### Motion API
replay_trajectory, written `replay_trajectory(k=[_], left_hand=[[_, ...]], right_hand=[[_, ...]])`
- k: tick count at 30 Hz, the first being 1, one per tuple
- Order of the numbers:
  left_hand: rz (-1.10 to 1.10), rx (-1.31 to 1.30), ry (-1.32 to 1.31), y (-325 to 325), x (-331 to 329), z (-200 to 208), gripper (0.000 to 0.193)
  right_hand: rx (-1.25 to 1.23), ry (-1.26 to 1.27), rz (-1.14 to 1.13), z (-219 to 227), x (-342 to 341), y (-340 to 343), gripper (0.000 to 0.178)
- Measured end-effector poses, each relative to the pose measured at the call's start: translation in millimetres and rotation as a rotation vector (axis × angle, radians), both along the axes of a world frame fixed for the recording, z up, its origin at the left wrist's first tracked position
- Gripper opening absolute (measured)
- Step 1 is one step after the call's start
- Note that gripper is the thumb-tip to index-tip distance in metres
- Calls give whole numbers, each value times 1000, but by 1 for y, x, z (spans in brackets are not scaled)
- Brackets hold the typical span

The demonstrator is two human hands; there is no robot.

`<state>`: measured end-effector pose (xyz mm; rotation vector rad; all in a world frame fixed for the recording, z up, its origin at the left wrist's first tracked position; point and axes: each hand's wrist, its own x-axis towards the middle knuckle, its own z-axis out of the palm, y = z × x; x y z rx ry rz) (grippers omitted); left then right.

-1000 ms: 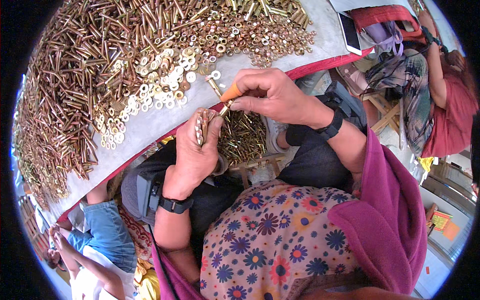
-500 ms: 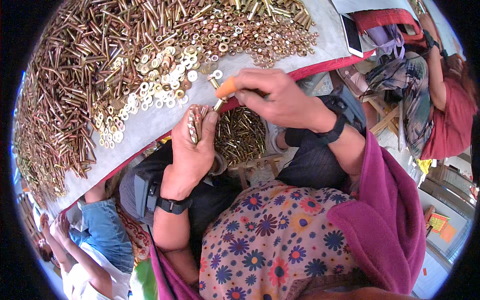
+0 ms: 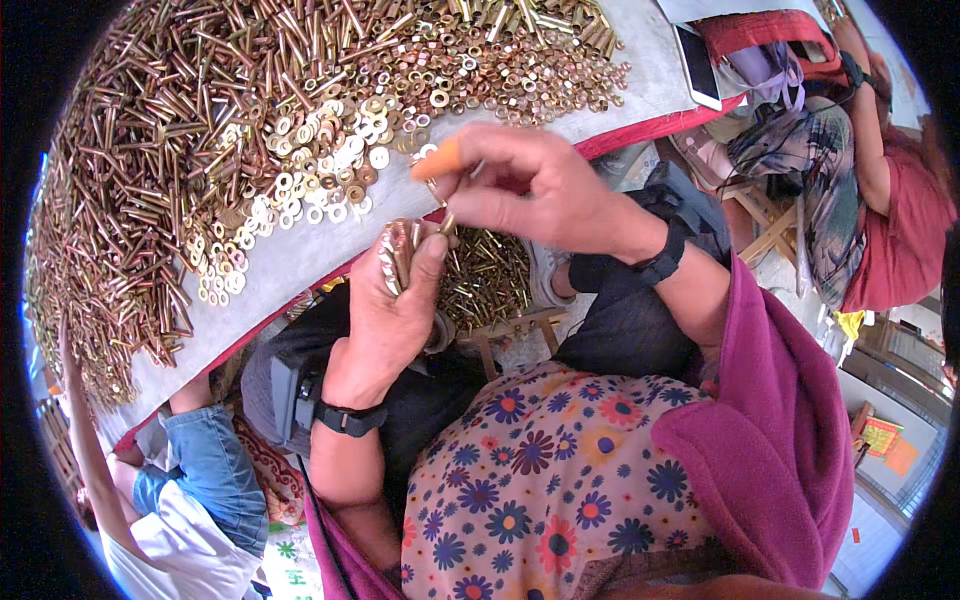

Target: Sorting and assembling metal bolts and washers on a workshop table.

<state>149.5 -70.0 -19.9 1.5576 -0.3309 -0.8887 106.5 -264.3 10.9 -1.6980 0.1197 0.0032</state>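
Note:
My left hand (image 3: 385,315) is closed around several brass-coloured bolts (image 3: 402,245), with their ends poking out above the fist beside the thumb. My right hand (image 3: 560,195), an orange finger cot (image 3: 436,160) on one finger, is pinched close above it. Between its fingertips is a small shiny metal fastener, blurred and partly hidden, so I cannot tell its exact kind. Pale flat washers (image 3: 325,190) lie on the table just beyond my hands. Behind them, small nuts (image 3: 470,70) are spread at the right and a big heap of long bolts (image 3: 150,190) at the left.
The grey tabletop (image 3: 290,262) has a red cloth edge (image 3: 655,128). Below it stands a container of more bolts (image 3: 485,285). A phone (image 3: 698,68) and a red bag (image 3: 770,40) lie at the far right. One person sits at the right, another at the lower left.
My right hand has shifted slightly left, and its fingertips have moved a little. The left hand stays nearly in place. The person at lower left has stretched an arm up to the bolt heap.

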Motion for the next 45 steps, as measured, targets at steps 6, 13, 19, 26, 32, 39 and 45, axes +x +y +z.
replay_trajectory(k=[6,13,19,26,32,39,45], left_hand=[[-5,-11,140,-7,0,12,17],[11,-15,46,-6,3,7,19],[82,-17,83,-6,3,9,16],[17,-27,5,-6,8,5,20],[48,-16,-42,3,9,8,19],[128,-29,15,10,13,9,17],[129,-5,37,0,20,18,15]], right_hand=[[-153,-171,128,-15,2,5,15],[92,68,-38,-12,3,0,17],[-684,-353,-238,-22,29,-42,23],[-1065,-240,-444,-22,58,-79,40],[-1103,-287,-429,-38,71,-83,27],[-336,-264,-522,-28,67,-63,15],[358,-40,-211,-22,45,-25,13]])
